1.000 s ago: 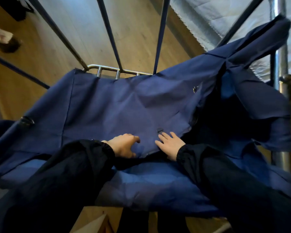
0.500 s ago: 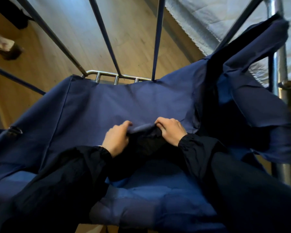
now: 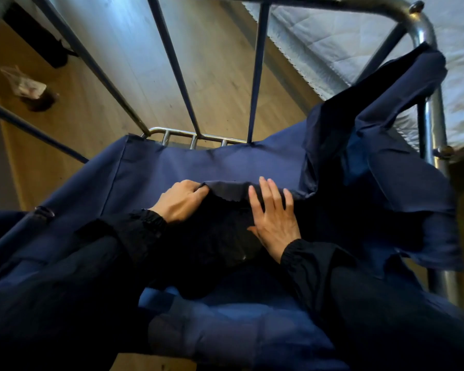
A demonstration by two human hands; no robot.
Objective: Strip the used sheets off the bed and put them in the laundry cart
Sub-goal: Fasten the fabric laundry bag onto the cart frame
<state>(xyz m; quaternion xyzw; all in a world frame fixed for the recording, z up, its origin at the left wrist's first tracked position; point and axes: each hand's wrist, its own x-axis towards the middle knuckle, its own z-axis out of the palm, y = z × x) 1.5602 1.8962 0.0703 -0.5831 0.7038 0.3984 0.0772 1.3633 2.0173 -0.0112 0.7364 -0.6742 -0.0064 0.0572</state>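
A navy blue cloth (image 3: 198, 167), the laundry cart's bag, is spread slack across the chrome cart frame (image 3: 193, 135). One corner hangs over the frame's tall post (image 3: 433, 121) at the right. My left hand (image 3: 181, 200) pinches a folded edge of the cloth (image 3: 225, 186) at the middle. My right hand (image 3: 275, 218) lies just to the right with fingers straight, its fingertips on the same edge. Below the edge is a dark opening (image 3: 225, 236); I cannot tell what lies inside it. Black sleeves cover both forearms.
A bare white quilted mattress (image 3: 346, 38) fills the upper right, close behind the post. Dark bars (image 3: 256, 76) rise from the cart's far rail. Beyond them is wooden floor, with a small clear wrapper on a dark object (image 3: 30, 89) at far left.
My right hand has let go of the cloth edge and now lies flat with fingers spread. My left hand still holds the edge. The view has moved a little closer.
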